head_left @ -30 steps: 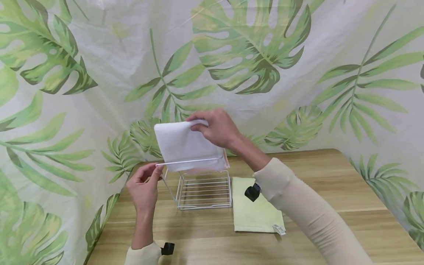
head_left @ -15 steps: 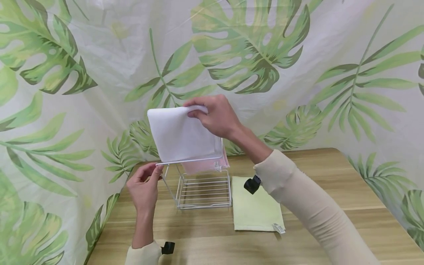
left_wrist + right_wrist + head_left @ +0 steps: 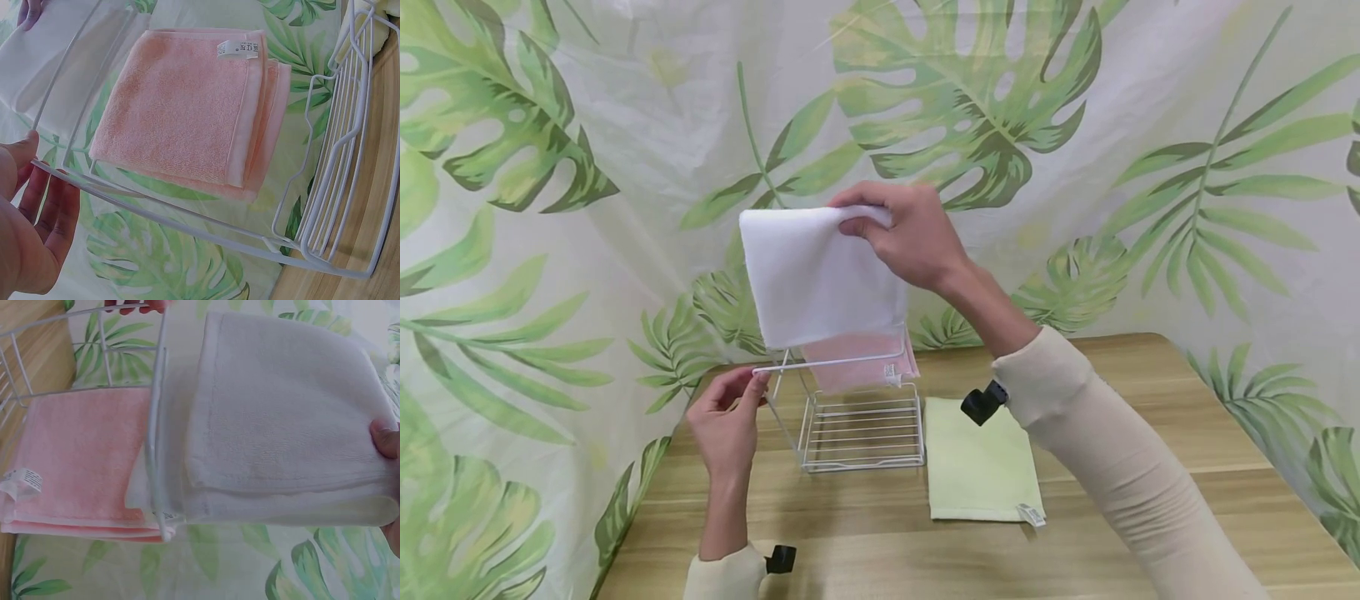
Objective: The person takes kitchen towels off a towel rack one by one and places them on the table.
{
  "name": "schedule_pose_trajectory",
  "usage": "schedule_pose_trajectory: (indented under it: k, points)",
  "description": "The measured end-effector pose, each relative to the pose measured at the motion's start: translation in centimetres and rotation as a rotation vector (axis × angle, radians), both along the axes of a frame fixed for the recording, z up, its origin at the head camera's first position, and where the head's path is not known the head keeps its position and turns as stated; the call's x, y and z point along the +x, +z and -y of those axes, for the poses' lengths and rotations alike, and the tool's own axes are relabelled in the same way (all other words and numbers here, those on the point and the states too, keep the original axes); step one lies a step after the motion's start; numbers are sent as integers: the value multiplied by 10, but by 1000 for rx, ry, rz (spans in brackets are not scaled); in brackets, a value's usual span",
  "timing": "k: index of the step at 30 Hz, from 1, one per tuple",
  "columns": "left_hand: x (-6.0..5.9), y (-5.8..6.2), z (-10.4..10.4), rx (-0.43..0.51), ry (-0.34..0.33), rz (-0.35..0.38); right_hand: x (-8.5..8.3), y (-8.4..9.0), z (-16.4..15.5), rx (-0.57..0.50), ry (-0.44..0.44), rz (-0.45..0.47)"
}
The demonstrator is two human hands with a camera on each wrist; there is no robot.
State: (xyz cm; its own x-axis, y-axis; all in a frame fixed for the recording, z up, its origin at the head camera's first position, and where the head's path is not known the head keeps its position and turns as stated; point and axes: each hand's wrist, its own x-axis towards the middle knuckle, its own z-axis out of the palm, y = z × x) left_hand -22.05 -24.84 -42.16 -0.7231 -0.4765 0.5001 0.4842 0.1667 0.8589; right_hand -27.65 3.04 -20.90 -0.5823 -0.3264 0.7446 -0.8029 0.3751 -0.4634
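My right hand pinches the top edge of a folded white towel, which hangs in the air just above a white wire rack on the wooden table. The towel's lower edge sits slightly above the rack's front rail. A folded pink towel with a small label hangs over the back rail. My left hand pinches the left end of the front rail. The left wrist view shows the pink towel behind the rack's wires. The right wrist view shows the white towel beside the pink towel.
A light green towel lies flat on the table just right of the rack. A leaf-print curtain hangs close behind and around the table. The table's front edge lies near my arms.
My right hand has lifted the white towel upward, from hanging behind the front rail to clear above it, uncovering more of the pink towel. My left hand has stayed on the rail.
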Motion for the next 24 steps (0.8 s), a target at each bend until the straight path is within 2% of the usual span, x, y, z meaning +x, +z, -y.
schedule_pose_trajectory:
  k: [5, 9, 24]
  points:
    - [-1, 0, 0, -1, -3, -13, 2, 4, -13, -59, 3, -7]
    - [-2, 0, 1, 2, -4, -21, 3, 3, -22, -44, -33, -7]
    - [-2, -1, 0, 0, 0, -12, 4, -26, -62, -94, -113, 30]
